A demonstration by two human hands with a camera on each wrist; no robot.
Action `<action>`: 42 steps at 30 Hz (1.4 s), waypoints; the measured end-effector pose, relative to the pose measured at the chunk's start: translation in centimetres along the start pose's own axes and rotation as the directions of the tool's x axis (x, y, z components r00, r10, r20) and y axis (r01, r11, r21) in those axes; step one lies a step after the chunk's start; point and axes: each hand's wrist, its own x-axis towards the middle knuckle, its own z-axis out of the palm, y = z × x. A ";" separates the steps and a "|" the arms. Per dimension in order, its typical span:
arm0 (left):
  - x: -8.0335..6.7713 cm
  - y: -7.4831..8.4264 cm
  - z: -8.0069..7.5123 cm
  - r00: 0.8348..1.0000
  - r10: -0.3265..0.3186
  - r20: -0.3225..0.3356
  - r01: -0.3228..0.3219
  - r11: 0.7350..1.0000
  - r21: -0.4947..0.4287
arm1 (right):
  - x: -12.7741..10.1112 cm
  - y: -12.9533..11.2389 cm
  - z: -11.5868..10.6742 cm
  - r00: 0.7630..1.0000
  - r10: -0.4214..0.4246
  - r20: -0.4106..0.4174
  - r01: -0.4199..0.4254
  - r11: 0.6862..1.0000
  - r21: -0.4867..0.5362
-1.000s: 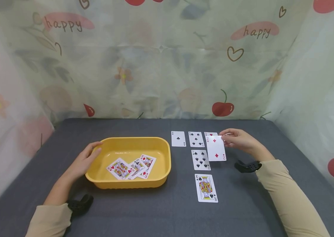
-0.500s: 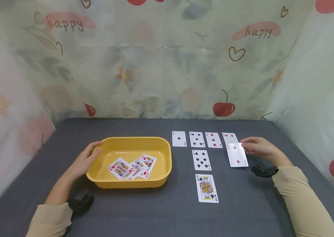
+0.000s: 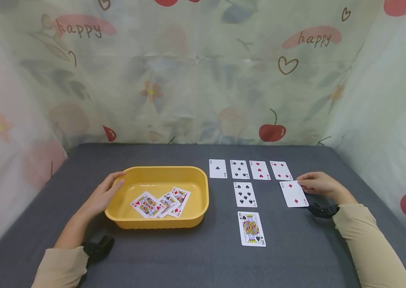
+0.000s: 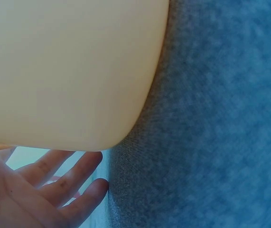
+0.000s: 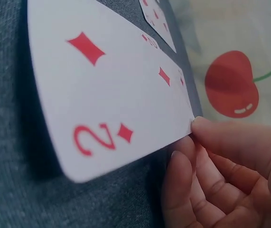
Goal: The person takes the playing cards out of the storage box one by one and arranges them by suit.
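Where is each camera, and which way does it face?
Head: on head, facing forward and down at yellow rectangular tub, white playing cards; left hand, right hand, beige sleeves show.
Left wrist: on wrist, facing tub's wall; left hand shows.
Right wrist: on wrist, facing white two of diamonds; right hand shows.
Head and right wrist share that card.

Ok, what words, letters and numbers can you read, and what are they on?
"happy", twice: on the curtain.
"2": on the held card.
"7": on the seven of spades.
"K": on the king of spades.
Too small to read for sure: the corner marks on the back four cards and on the cards in the tray.
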 end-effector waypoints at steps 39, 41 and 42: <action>0.0 -0.1 0.0 1.000 0.001 -0.001 -0.001 1.000 -0.008 | 1.1 -13.7 10.1 0.943 -0.296 0.154 0.301 0.954 -0.007; 0.0 -0.1 0.0 1.000 0.002 -0.002 -0.002 1.000 -0.008 | 1.1 -15.1 11.2 0.930 -0.319 0.184 0.325 0.946 -0.003; 0.0 -0.1 0.0 1.000 0.002 -0.003 -0.002 1.000 -0.007 | 1.1 -15.8 11.7 0.924 -0.327 0.198 0.333 0.943 0.000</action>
